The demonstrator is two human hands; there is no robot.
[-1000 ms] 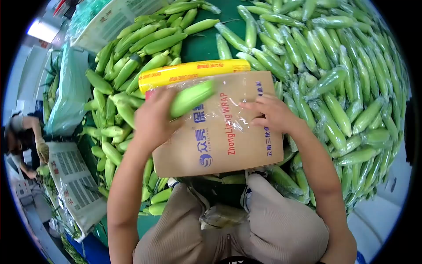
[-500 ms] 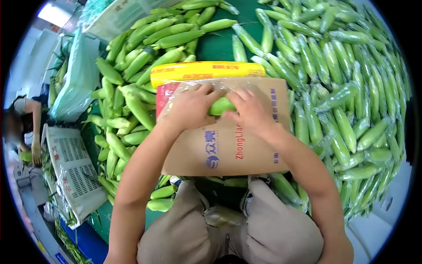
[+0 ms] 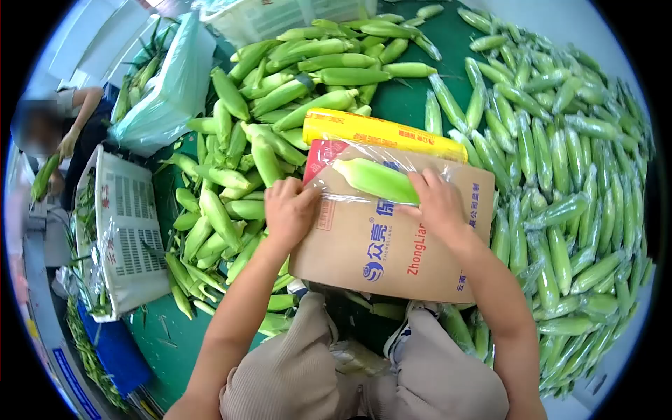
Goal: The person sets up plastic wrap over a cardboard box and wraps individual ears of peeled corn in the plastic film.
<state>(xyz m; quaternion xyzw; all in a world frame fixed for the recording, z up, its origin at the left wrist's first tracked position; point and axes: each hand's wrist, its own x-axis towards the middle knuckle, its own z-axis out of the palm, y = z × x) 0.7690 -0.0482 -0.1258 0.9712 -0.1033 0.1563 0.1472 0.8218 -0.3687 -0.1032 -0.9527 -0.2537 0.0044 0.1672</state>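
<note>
A green ear of corn in its husk lies on clear plastic film on top of a printed cardboard box. My right hand is closed around the ear's right end, fingers above and thumb below. At the box's left edge, my left hand is closed, its fingertips pinching the edge of the clear film beside the ear's left tip. Behind the ear, a yellow-printed roll of cling film lies along the box's far side.
Unwrapped ears of corn are heaped on the left of the green surface. Film-wrapped ears cover the right. White crates stand at the left and back. A co-worker at far left holds an ear.
My hands have moved apart, uncovering the ear between them. My left hand has gone to the box's left edge. The view has shifted, so the box appears further right and tilted.
</note>
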